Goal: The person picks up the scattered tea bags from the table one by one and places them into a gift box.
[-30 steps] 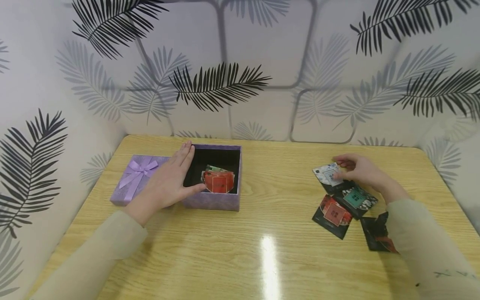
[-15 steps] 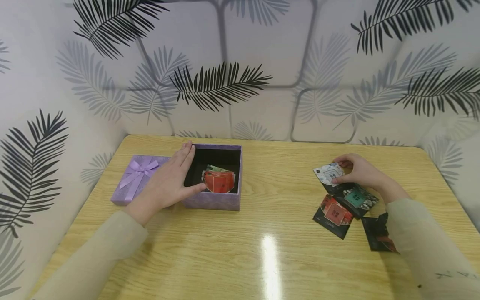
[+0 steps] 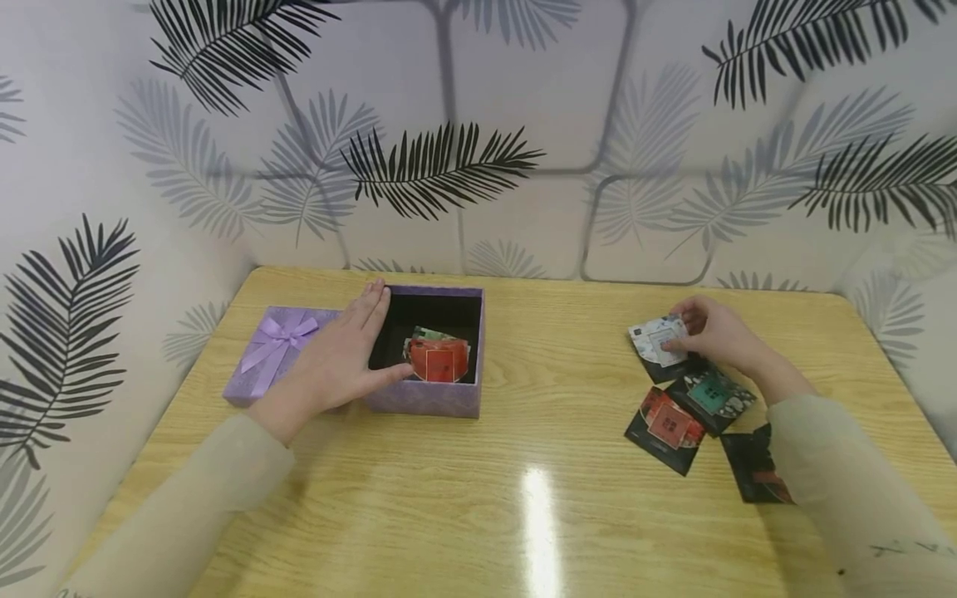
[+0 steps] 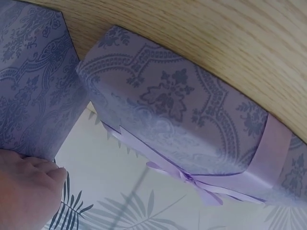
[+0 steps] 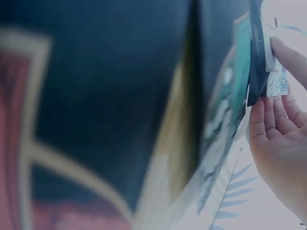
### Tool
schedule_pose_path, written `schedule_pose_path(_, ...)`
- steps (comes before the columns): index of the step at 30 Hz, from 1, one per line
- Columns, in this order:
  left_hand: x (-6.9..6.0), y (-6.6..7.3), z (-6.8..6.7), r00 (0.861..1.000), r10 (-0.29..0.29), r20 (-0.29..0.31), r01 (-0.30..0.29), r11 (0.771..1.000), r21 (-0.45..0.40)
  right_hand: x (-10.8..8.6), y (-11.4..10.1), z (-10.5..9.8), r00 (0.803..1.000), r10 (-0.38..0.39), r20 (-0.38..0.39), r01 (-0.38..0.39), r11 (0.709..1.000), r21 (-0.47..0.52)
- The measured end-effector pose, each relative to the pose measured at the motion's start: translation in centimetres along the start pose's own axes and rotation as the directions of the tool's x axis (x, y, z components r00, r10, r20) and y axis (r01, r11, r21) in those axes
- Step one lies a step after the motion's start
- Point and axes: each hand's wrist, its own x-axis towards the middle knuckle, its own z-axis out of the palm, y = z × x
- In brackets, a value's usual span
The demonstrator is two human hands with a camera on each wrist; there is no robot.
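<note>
- The right hand (image 3: pixel 721 336) is pinching a white-and-black, flat, printed packet (image 3: pixel 658 340) at its 3 o'clock edge; that grip is grasping it between thumb and fingers. Whether it is resting on the yellow wood-grained counter (image 3: pixel 449 498) or hanging just above, I cannot tell.
- The left hand (image 3: pixel 332 365) is lying along the 9 o'clock rim of a purple patterned, open-topped box (image 3: pixel 426 403); its grip is released, fingers straight.
- The box is standing well apart from that packet, at its 9 o'clock, with a red packet (image 3: pixel 441 361) leaning inside. A lilac lid with a ribbon bow (image 3: pixel 278 353) is lying at the box's 9 o'clock.
- Near the pinched packet, a black packet with a teal label (image 3: pixel 712 397) is lying towards 5 o'clock and a black-and-red packet (image 3: pixel 668 428) at 6.
- The pinch is covering only 1 edge, so a slick surface could be slipping loose.
- Lifting low could be dragging the teal-labelled neighbour along.
- The pale sleeve (image 3: pixel 830 473), partly hiding a dark packet (image 3: pixel 751 469), could be snagging it.
- Too much left-hand pressure could be shoving the box askew.
</note>
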Motion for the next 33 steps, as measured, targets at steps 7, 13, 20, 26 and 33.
schedule_pose_path(7, 0.0, 0.0, -0.1, 1.000, 0.016, 0.008, -0.016, 1.000, 0.008, -0.1, -0.9, -0.8, 0.995, -0.022, -0.097, 0.022, 1.000, -0.001)
schedule_pose_path(13, -0.1, 0.0, -0.2, 1.000, 0.016, 0.018, -0.016, 1.000, 0.001, -0.1, -2.4, -1.8, 0.989, -0.033, -0.146, 0.037, 0.999, 0.024)
schedule_pose_path(20, -0.1, 0.1, -0.3, 1.000, 0.019, 0.012, -0.019, 1.000, 0.001, 0.3, -4.5, -2.4, 0.981, 0.010, -0.195, 0.003, 0.998, 0.066)
schedule_pose_path(26, -0.1, 0.0, -0.2, 1.000, 0.024, 0.007, -0.024, 1.000, 0.004, 0.8, -7.6, -2.0, 0.973, 0.071, -0.220, -0.034, 0.985, 0.166)
schedule_pose_path(33, -0.1, -0.1, -0.1, 1.000, 0.024, -0.006, -0.024, 1.000, 0.004, 1.5, -11.7, -0.8, 0.969, 0.021, -0.248, 0.054, 0.954, 0.295)
